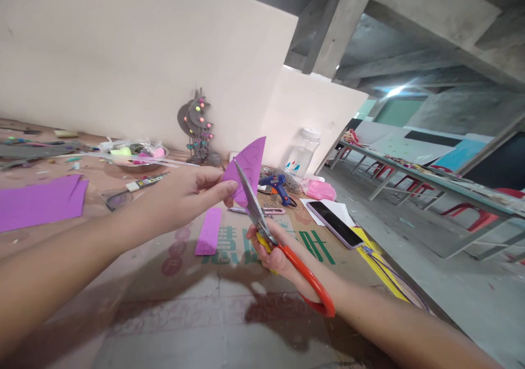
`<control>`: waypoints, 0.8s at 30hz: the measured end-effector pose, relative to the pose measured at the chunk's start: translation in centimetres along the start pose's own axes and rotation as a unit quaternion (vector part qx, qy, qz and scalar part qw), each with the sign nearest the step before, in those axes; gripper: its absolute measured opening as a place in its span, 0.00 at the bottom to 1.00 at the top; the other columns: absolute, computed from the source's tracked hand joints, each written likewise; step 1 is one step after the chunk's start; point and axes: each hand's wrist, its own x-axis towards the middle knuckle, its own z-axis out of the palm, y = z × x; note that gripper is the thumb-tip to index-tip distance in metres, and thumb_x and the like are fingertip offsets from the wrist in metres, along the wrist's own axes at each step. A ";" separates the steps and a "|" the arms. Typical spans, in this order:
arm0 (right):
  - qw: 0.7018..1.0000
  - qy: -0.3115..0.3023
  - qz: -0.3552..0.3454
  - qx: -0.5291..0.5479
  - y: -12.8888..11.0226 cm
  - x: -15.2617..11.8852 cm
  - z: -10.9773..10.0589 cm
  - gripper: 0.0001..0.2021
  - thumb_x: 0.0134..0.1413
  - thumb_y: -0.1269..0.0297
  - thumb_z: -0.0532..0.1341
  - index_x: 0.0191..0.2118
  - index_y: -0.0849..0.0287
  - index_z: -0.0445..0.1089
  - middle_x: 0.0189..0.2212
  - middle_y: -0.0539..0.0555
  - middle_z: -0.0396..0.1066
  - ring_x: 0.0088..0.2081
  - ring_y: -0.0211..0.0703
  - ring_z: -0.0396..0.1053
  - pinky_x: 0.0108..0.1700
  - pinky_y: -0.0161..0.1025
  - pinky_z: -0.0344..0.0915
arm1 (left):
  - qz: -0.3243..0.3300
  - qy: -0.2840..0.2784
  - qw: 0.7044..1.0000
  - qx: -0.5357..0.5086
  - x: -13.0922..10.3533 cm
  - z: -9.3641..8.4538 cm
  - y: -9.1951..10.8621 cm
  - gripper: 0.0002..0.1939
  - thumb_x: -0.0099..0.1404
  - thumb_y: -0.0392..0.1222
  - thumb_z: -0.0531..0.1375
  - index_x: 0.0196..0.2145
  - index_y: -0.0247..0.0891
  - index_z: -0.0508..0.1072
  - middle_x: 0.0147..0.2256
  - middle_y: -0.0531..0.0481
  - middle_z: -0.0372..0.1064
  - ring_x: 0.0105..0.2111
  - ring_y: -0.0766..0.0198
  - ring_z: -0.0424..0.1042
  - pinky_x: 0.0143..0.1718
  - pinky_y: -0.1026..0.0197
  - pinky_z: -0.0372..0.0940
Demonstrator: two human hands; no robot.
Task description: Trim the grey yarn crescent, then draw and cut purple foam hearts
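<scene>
Currently, purple paper (pixel 254 164) held above desk (pixel 98 176), edge pinched by left hand (pixel 194 198); scissors (pixel 256 214) gripped at handles by right hand (pixel 282 264), blades across paper. Paper probably light, easily creased; best held by edge, clear of blades.

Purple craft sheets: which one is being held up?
The pointed, curve-edged piece pinched in the left hand, a scissor blade in front of it. The narrow strip and the wide sheets at far left lie unheld.
</scene>
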 end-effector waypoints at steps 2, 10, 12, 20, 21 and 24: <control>1.000 -0.017 0.003 0.012 -0.6 0.0 -0.1 0.29 0.62 0.33 0.56 0.53 0.54 0.59 0.34 0.48 0.53 0.31 0.38 0.49 0.33 0.38 0.51 | 0.001 -0.003 1.000 0.001 0.0 -0.1 -0.1 0.22 0.72 0.57 0.54 0.31 0.42 0.80 0.29 0.52 0.77 0.29 0.60 0.74 0.30 0.61 0.65; 1.000 -0.011 -0.001 0.009 -0.5 0.1 -0.1 0.31 0.61 0.32 0.56 0.52 0.55 0.59 0.34 0.48 0.52 0.30 0.37 0.48 0.31 0.36 0.50 | -0.028 -0.001 0.999 0.042 -0.1 -0.3 0.0 0.28 0.71 0.64 0.51 0.25 0.42 0.75 0.24 0.53 0.72 0.25 0.61 0.68 0.25 0.60 0.56; 1.000 -0.011 0.004 0.009 -0.5 0.1 -0.1 0.31 0.61 0.32 0.56 0.52 0.56 0.59 0.34 0.48 0.52 0.31 0.37 0.49 0.32 0.36 0.51 | -0.029 0.004 0.999 0.045 -0.1 -0.4 0.2 0.28 0.71 0.64 0.52 0.25 0.42 0.75 0.25 0.52 0.73 0.26 0.61 0.70 0.25 0.61 0.56; 1.000 -0.008 -0.008 -0.001 -0.8 0.2 -0.2 0.29 0.62 0.33 0.56 0.50 0.56 0.60 0.34 0.48 0.53 0.31 0.37 0.49 0.31 0.35 0.51 | -0.030 0.012 0.998 0.059 -0.1 -0.4 0.6 0.28 0.70 0.63 0.51 0.23 0.42 0.72 0.24 0.51 0.73 0.26 0.59 0.72 0.26 0.59 0.57; 1.000 -0.009 -0.009 0.000 -0.8 0.2 -0.1 0.29 0.62 0.33 0.56 0.50 0.56 0.60 0.34 0.48 0.53 0.31 0.37 0.49 0.30 0.35 0.51 | -0.030 0.015 0.998 0.060 -0.1 -0.4 0.6 0.27 0.70 0.63 0.51 0.23 0.42 0.72 0.23 0.51 0.73 0.26 0.59 0.72 0.26 0.59 0.56; 1.000 -0.001 -0.012 -0.001 -0.8 0.1 0.0 0.30 0.62 0.33 0.56 0.51 0.56 0.61 0.34 0.49 0.55 0.31 0.38 0.51 0.30 0.35 0.52 | -0.032 0.018 0.998 0.057 -0.1 -0.4 0.6 0.27 0.69 0.62 0.51 0.23 0.42 0.72 0.22 0.51 0.73 0.24 0.59 0.71 0.25 0.60 0.56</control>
